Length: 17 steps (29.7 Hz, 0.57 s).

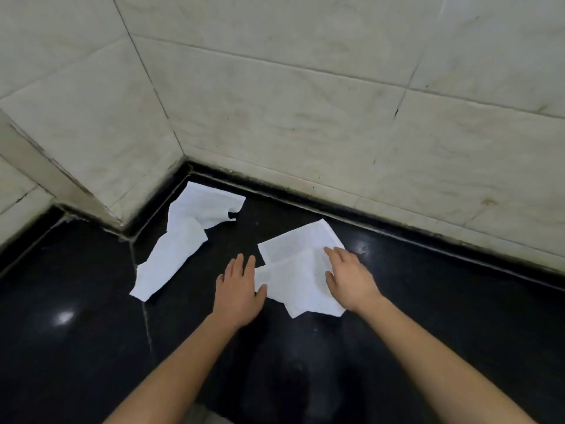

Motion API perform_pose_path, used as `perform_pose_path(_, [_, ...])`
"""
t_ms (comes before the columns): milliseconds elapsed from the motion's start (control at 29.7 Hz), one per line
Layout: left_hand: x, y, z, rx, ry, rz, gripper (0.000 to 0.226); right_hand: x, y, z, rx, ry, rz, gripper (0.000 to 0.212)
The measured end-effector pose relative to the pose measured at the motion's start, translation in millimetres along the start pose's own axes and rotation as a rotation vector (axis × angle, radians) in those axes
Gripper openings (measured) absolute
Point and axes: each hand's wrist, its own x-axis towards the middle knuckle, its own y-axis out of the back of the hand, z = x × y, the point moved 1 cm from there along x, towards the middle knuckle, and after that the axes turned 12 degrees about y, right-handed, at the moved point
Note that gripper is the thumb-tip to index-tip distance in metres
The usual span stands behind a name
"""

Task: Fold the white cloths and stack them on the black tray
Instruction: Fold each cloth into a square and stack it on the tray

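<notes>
While the partly folded white square cloth (293,283) lay on the glossy black stone surface (428,301) near the wall's foot, the right hand (351,276) pressed flat on its right half, fingers straight and gripping nothing, seemingly to pin the fold in place. The left hand (238,289) rested just beside it, fingers likewise straight, its thumb touching the cloth's left edge, probably to smooth that side. A second, crumpled white cloth (183,240) waited unfolded towards the corner of the pale tiled walls (305,102), and no separate black tray could be made out
</notes>
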Motion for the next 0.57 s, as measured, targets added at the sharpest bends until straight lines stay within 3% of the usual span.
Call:
perform_pose_path(269, [80.4,-45.9,-24.7,0.033,-0.216,-0.019,0.055,77.3,-45.6,-17.9,-0.045,-0.161,-0.098,0.051])
perform_pose_path(471, [85.3,-73.5,-35.4,0.014,-0.218,-0.056,0.044,95.6,-69.2,-17.5,-0.155,-0.163,-0.226,0.076])
perform_pose_path(572, [94.2,-79.0,-39.0,-0.005,-0.156,-0.045,0.052,108.2,-74.8,-8.9,-0.261,-0.145,-0.238,0.067])
